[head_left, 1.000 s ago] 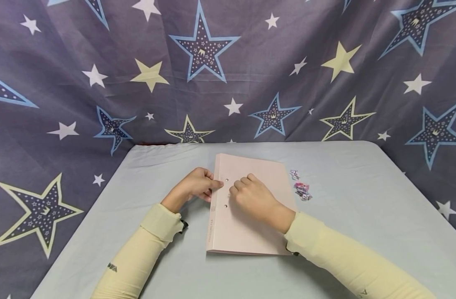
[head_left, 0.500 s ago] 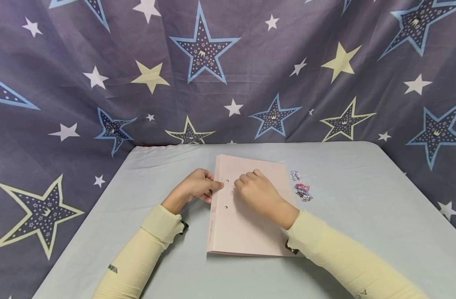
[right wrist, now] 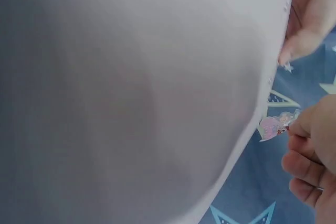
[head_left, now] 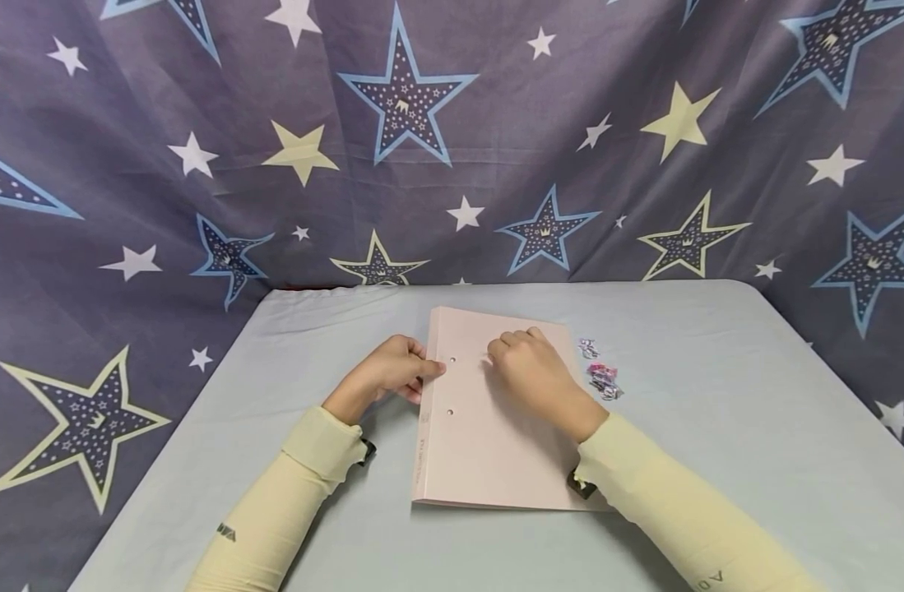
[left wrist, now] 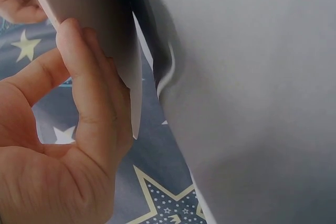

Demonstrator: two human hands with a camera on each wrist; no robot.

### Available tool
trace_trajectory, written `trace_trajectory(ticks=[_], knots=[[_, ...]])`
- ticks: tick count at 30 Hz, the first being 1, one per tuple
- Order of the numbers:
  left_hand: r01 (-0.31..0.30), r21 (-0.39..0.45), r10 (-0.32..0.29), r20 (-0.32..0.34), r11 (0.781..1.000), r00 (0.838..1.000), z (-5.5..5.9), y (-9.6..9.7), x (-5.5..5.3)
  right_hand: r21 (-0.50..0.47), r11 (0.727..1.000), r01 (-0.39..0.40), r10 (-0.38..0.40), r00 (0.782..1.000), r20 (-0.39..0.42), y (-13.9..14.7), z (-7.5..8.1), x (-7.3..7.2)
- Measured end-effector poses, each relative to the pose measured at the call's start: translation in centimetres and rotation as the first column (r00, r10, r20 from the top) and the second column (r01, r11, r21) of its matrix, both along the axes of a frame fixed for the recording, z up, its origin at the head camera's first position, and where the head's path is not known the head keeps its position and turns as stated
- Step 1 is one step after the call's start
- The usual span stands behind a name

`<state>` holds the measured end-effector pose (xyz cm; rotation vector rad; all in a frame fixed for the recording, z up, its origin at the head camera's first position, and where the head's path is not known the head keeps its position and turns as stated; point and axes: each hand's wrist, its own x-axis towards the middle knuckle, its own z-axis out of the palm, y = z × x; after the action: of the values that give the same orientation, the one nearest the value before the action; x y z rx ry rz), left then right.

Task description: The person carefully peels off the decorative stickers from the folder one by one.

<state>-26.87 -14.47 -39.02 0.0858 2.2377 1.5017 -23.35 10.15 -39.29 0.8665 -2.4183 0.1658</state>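
A pale pink file folder (head_left: 496, 469) lies on the table, its spine to the left and two small metal-rimmed holes near it. At the spine's upper part my left hand (head_left: 394, 368) grips the folder, thumb on the cover; the left wrist view shows its fingers (left wrist: 86, 87) against the spine side. My right hand (head_left: 536, 374) is over the cover's upper right half. Between its thumb and index finger it pinches a small sticker (right wrist: 273, 126) with a pink cartoon figure, seen in the right wrist view and mostly hidden in the head view.
Right of the folder lies a small pile of shiny pink and silver sticker-like pieces (head_left: 604, 381), with another small piece (head_left: 588, 349) just behind it. A light cloth covers the table (head_left: 333, 526). A star-patterned curtain (head_left: 489, 107) hangs along the back and sides.
My right hand has moved to the right across the cover, away from the holes, with its fingers still pinched. The left hand and folder have stayed in place.
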Motion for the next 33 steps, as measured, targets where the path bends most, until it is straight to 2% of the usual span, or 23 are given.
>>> trace_trajectory(ticks=[4, 8, 15, 24, 33], knots=[[-0.004, -0.004, 0.004, 0.004, 1.0, 1.0, 0.0, 0.0, 0.0, -0.115, 0.993, -0.004, 0.01, 0.999, 0.047, 0.9, 0.3, -0.3], [0.003, -0.009, -0.003, 0.0, 1.0, 1.0, -0.1, 0.0, 0.0, -0.182, 0.983, -0.002, 0.014, 0.998, 0.067, 1.7, 0.5, -0.7], [0.025, -0.014, -0.025, 0.006, 1.0, 1.0, -0.1, -0.1, 0.0, -0.248, 0.968, 0.048, -0.02, 0.993, 0.113, 3.1, 0.6, -1.3], [0.05, -0.026, -0.049, 0.032, 0.998, 0.998, -0.2, -0.2, 0.0, -0.338, 0.934, 0.112, -0.06, 0.985, 0.162, 4.6, 0.3, -1.5], [0.06, -0.014, -0.059, 0.042, 0.998, 0.997, -0.4, -0.3, -0.2, -0.381, 0.915, 0.135, -0.071, 0.982, 0.178, 6.4, 0.4, -2.0]])
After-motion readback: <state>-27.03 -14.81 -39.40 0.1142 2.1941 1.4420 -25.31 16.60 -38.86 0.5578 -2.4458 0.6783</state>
